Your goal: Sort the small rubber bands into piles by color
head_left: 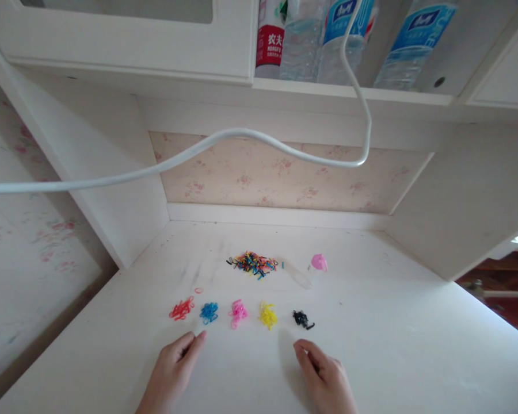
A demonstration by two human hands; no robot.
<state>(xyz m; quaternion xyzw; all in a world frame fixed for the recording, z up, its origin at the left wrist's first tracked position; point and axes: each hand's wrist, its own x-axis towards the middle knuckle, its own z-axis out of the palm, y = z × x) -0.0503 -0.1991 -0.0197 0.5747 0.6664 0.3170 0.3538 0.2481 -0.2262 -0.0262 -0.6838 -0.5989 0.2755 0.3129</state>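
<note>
My left hand (172, 371) lies flat on the white desk (392, 345), fingers stretched out, holding nothing. My right hand (326, 376) rests likewise, fingers extended, empty. Just beyond them is a row of small sorted rubber-band piles: red (182, 309), blue (208, 312), pink (237, 313), yellow (267, 315) and black (303, 319). Farther back lies a mixed multicoloured pile (253, 264). Beside it a clear plastic container (297, 275) lies on its side with a pink cap (319, 263).
A single orange band (198, 290) lies apart above the red pile. A white cable (242, 135) hangs across the view. Water bottles (304, 40) stand on the shelf overhead. Side panels close the desk at left and right.
</note>
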